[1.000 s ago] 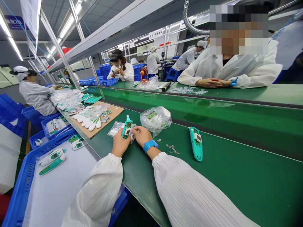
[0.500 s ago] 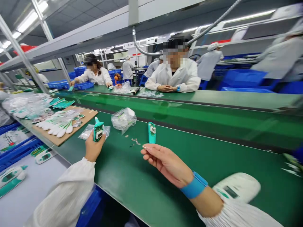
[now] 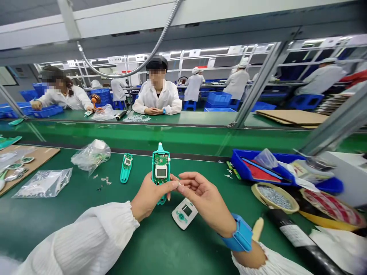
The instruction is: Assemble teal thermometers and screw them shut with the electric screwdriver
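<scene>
My left hand (image 3: 146, 198) is closed around a teal thermometer housing (image 3: 161, 159), held upright with its pointed tip up. Inside it show a green circuit board and a white-framed display. My right hand (image 3: 205, 198) meets it at the lower right edge, thumb and forefinger pinched on a tiny pale piece too small to name. Below the hands, a white cover (image 3: 185, 217) with a display window and teal buttons lies on the green bench (image 3: 149, 244). Another teal housing (image 3: 126, 168) with a board lies to the left, near small loose metal bits (image 3: 106, 181).
A crumpled plastic bag (image 3: 91, 152), a flat clear bag (image 3: 46, 183) and a cardboard sheet (image 3: 48, 154) are at left. At right stand a blue tray (image 3: 243, 172), a bowl of screws (image 3: 275, 196) and a black cylinder (image 3: 304, 240). Co-workers sit across the bench.
My view has swung right. My left hand has brought the teal housing to the centre, and my right hand has come up against it, still pinching. The hands were apart before.
</scene>
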### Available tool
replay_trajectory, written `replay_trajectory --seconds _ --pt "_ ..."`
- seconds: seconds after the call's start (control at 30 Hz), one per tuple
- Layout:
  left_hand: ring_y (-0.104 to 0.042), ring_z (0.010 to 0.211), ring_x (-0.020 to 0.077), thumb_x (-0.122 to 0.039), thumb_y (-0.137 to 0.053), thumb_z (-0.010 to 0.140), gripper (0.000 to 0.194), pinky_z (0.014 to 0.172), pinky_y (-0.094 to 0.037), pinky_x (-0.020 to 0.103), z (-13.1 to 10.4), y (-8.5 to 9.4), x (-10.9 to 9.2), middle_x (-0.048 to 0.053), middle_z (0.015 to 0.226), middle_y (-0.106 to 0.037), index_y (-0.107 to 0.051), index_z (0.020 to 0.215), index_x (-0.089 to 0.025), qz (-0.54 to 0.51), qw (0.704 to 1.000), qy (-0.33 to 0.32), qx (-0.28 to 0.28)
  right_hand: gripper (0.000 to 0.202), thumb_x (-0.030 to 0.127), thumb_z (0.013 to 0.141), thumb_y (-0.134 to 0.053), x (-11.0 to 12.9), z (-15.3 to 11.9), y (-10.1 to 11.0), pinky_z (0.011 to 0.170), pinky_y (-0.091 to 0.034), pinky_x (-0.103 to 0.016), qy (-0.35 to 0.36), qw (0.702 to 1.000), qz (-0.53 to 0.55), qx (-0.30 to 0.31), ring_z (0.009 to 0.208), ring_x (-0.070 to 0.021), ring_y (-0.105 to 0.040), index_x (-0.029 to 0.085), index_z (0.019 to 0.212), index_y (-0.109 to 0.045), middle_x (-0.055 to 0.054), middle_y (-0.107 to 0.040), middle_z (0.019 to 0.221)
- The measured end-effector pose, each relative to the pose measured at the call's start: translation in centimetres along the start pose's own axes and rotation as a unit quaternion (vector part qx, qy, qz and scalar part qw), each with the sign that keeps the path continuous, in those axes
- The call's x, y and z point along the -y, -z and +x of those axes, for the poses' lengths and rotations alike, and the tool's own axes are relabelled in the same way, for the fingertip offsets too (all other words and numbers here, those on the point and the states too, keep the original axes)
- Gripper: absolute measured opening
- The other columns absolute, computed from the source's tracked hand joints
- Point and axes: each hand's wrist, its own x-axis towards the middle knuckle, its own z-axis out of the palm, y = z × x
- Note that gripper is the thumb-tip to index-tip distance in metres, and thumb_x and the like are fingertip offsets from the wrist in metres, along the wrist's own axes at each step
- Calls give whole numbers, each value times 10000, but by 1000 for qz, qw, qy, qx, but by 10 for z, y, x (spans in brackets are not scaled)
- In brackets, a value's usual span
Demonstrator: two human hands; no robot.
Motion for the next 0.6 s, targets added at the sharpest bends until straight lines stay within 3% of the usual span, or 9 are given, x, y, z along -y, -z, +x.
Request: replay_trajectory --seconds 0.27,0.47,0.6 --pt "-471 508 64 -267 -706 622 224 455 -369 179 29 -18 11 -18 597 -540 -539 687 -134 -41 998 32 28 331 396 644 -710 -2 0 16 623 -433 -213 -64 990 117 -54 686 -107 -582 169 840 -571 -13 -639 721" --pt "-466 481 59 -276 -750 557 313 462 -371 178 34 -21 15 -30 553 -531 -510 702 -138 -98 988 117 -2 311 461 731 -601 0 -3 19 637 -443 -240 -50 995 67 -61 710 -130 -579 163 817 -603 -46 -636 798" --pt "-459 468 54 -256 -772 520 349 459 -377 175 34 -22 18 -45 524 -504 -505 713 -139 -130 977 165 -39 339 453 656 -673 -2 -3 21 626 -454 -255 -62 995 22 -76 688 -144 -579 175 834 -594 -34 -629 755"
